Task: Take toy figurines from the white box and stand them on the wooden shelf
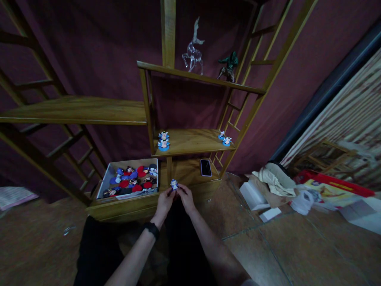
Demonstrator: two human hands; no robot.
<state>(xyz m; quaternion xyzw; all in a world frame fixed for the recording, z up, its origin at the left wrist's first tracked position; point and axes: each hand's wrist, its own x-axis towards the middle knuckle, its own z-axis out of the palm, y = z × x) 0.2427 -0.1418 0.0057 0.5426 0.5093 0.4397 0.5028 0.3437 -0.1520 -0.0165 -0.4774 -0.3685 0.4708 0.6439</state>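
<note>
Between my two hands, in front of the low shelf, is a small purple and white figurine [174, 184]. My left hand [165, 200] pinches it from the left, and my right hand [185, 197] grips its right side. Just left of them, a cardboard box [102, 184] holds several figurines with red, purple and black bases. On the middle shelf [190, 140] stand blue-based figurines [163, 144] at the left end and two more figurines [227, 141] at the right end.
A phone [206, 168] lies on the low shelf. Higher up stand a clear deer statuette [194, 53] and a dark green figure [229, 65]. White boxes [253, 195], a plastic bag [302, 201] and a red-edged carton [333, 188] lie on the floor at right.
</note>
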